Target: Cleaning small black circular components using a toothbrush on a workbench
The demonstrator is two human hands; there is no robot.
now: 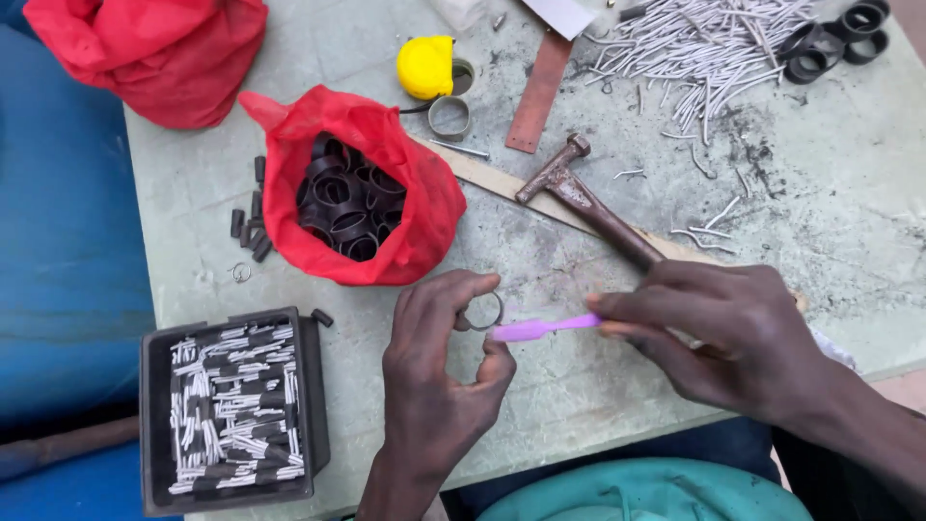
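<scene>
**Two hands meet over a small metal ring at the bench's near edge**

The left hand (439, 381) rises from the near edge of the bench (820, 193) with the wrist bent back and the palm turned away from the camera. Its fingers curl over in a loose arch, and the thumb and forefinger close on a small metal ring (480, 312), holding it upright just above the bench top. The other fingers stay half folded behind it.

The right hand (719, 333) comes in from the near right corner, forearm angled across the edge, knuckles up. It is closed in a pinch around the handle of a purple brush-like tool (540, 329), held nearly level; the tool's tip reaches the ring's lower rim.

Just behind the right hand a rusty hammer (588, 205) lies slanted across a long flat strip. Left of it, near the bench's middle, a red bag (420, 183) gapes open, full of dark rings. A black tray (231, 410) of short white and dark rods sits at the near left corner. Toward the far edge lie a yellow tape measure (425, 67), a heap of loose pale rods (704, 48) and, in the far right corner, a few black rings (834, 41). A second red bag (154, 48) slumps at the far left corner.
</scene>
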